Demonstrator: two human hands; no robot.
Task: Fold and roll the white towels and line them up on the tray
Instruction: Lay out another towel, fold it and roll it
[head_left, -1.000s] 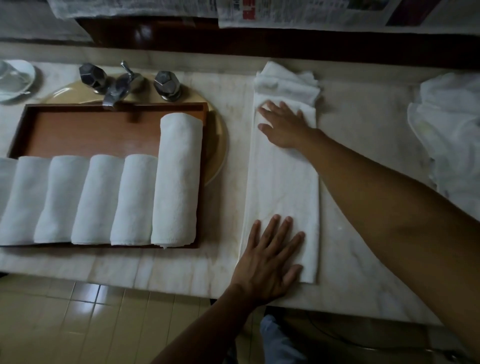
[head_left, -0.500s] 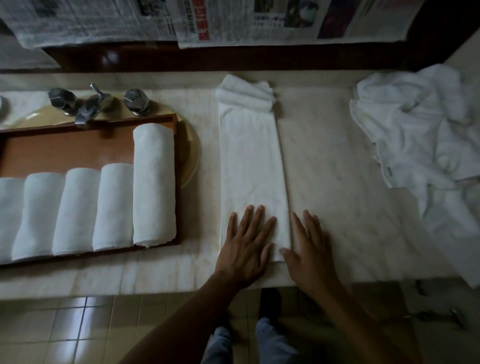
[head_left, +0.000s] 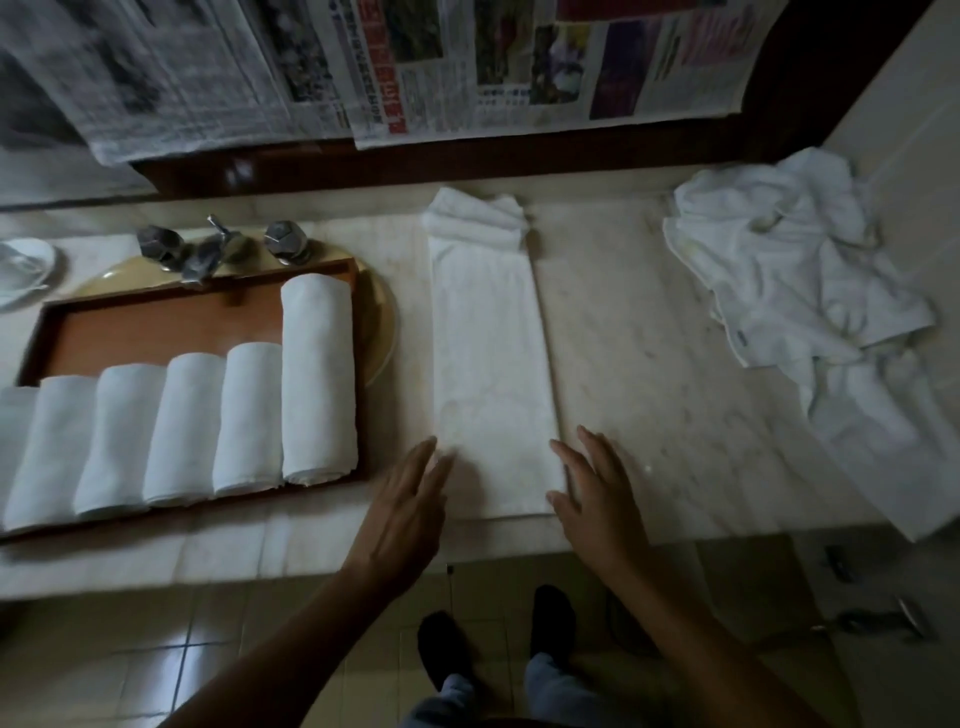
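A white towel (head_left: 491, 364) lies folded into a long narrow strip on the marble counter, its far end bunched up. My left hand (head_left: 410, 512) is open beside the strip's near left corner, fingers apart. My right hand (head_left: 592, 493) is open at the near right corner, fingertips touching the towel's edge. A wooden tray (head_left: 156, 332) at the left holds several rolled white towels (head_left: 317, 379) lined up side by side; the rightmost roll is longer than the others.
A heap of loose white towels (head_left: 810, 312) covers the right of the counter. A faucet with two knobs (head_left: 218, 249) stands behind the tray over a yellow basin. A dish (head_left: 21, 270) sits far left. Newspapers (head_left: 467, 67) hang on the wall. The counter edge is just below my hands.
My right hand came back from the towel's far end to its near right corner. My left hand slid off the towel to the left of it. The camera tilted up and right.
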